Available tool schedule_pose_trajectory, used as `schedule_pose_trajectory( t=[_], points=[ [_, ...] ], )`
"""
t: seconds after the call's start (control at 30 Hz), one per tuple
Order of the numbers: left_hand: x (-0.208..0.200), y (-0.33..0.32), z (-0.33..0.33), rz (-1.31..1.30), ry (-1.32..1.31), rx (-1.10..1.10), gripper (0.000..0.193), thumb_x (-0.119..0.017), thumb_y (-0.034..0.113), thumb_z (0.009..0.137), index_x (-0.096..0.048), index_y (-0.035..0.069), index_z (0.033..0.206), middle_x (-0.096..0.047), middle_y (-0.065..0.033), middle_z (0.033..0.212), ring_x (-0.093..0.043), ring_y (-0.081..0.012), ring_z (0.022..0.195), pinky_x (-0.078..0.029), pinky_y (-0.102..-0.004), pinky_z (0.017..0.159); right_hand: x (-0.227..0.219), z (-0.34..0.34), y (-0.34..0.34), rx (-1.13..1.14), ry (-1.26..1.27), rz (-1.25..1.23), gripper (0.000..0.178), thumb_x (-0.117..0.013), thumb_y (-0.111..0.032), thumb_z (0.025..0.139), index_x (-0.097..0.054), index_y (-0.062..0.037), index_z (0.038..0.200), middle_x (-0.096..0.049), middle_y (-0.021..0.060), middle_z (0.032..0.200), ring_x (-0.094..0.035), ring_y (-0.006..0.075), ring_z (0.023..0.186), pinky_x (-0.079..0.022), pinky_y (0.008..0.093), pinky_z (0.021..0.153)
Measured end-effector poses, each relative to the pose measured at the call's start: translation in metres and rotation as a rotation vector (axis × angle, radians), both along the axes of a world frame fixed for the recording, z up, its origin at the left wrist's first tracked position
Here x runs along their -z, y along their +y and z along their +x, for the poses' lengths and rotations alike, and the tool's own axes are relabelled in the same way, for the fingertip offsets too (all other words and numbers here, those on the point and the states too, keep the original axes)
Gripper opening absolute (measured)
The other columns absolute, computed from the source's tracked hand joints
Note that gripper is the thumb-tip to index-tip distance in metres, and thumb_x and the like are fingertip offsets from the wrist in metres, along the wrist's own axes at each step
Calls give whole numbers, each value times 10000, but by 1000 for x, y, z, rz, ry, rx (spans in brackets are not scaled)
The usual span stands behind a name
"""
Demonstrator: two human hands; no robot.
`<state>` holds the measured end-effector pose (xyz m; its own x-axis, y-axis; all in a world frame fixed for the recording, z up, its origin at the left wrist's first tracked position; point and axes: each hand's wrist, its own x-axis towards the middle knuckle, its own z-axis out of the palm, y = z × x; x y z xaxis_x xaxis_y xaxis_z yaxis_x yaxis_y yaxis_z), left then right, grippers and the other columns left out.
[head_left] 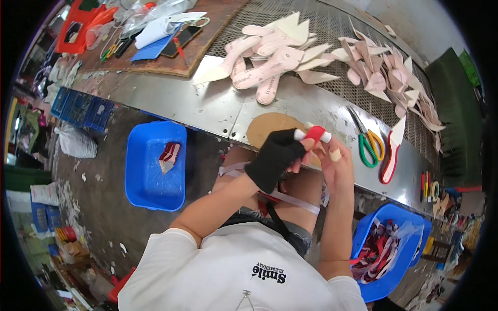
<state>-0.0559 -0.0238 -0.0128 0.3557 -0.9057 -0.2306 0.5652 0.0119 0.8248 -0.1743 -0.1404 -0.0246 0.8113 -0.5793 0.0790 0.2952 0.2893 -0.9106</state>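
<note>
Up at the metal table's near edge, both hands are closed on a curved red and white strip; its white ends stick out past the fingers. My left hand, in a black fingerless glove, pinches the strip from the left. On the right side my right hand grips it, with beige wraps on some fingers. Partly behind the hands lies a round tan board. To the right are scissors with green and yellow handles and a white insole-shaped piece edged in red.
Pale pink insole pieces with pointed white ends lie heaped on the metal table, beside a second heap. A blue bin at left holds one red and white piece. Red and white strips fill another blue bin at right.
</note>
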Motion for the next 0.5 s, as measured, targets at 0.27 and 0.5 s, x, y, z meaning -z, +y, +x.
schedule_pose_trajectory(
  t=[0.27, 0.5],
  points=[
    [33, -54, 105, 115, -1619, -642, 546, -775, 344, 683, -565, 14, 1064, -594, -88, 863, -604, -249, 747, -487, -362, 606, -47, -18, -17, 67, -339, 82, 123, -519, -104, 938, -572, -15, 1003, -615, 72, 894, -587, 142, 745, -521, 308, 695],
    [34, -105, 174, 326, -1962, -617, 589, -695, 407, 708, -546, 42, 1146, -590, -135, 1036, -538, -327, 991, -461, -456, 810, -25, -21, -18, 54, 235, -23, 190, -560, -121, 913, -606, 23, 1027, -601, 49, 752, -437, 63, 442, -331, 174, 408]
  ],
)
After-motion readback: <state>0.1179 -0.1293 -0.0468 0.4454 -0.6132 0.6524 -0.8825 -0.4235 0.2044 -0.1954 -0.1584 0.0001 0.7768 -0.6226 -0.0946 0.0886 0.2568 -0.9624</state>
